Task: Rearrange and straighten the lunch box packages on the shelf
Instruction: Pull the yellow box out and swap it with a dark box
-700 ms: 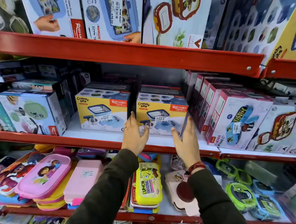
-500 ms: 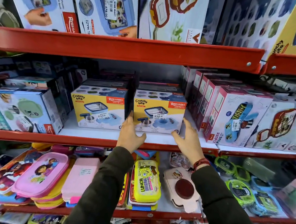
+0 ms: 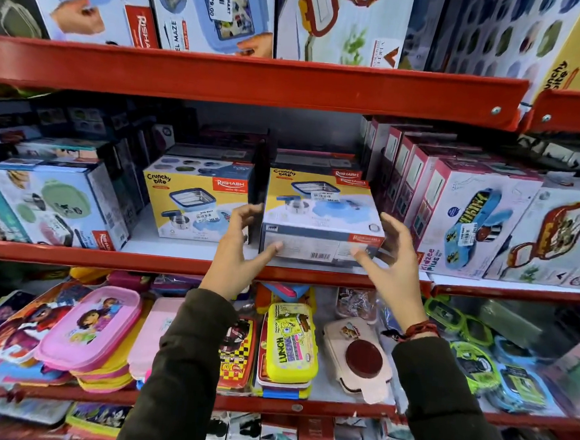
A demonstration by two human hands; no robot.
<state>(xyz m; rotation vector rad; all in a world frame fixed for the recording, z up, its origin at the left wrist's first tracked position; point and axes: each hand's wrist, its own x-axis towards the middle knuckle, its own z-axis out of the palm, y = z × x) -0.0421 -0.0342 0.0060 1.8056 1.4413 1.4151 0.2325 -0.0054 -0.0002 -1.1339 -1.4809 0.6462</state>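
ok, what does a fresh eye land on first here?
The Crunchy Bite box at the centre of the middle shelf, tipped so its barcoded underside shows, gripped between the left hand and right hand. Its upright twin stands just left of it. On the lower shelf, a pink lunch box and a yellow lunch box pop.

This is a shop, at its lunch box display. Tiers of red metal shelves are packed with rows of boxed lunch boxes in matching printed packaging, several bearing white price stickers and barcodes. The tier below holds stacks of loose plastic lunch boxes.
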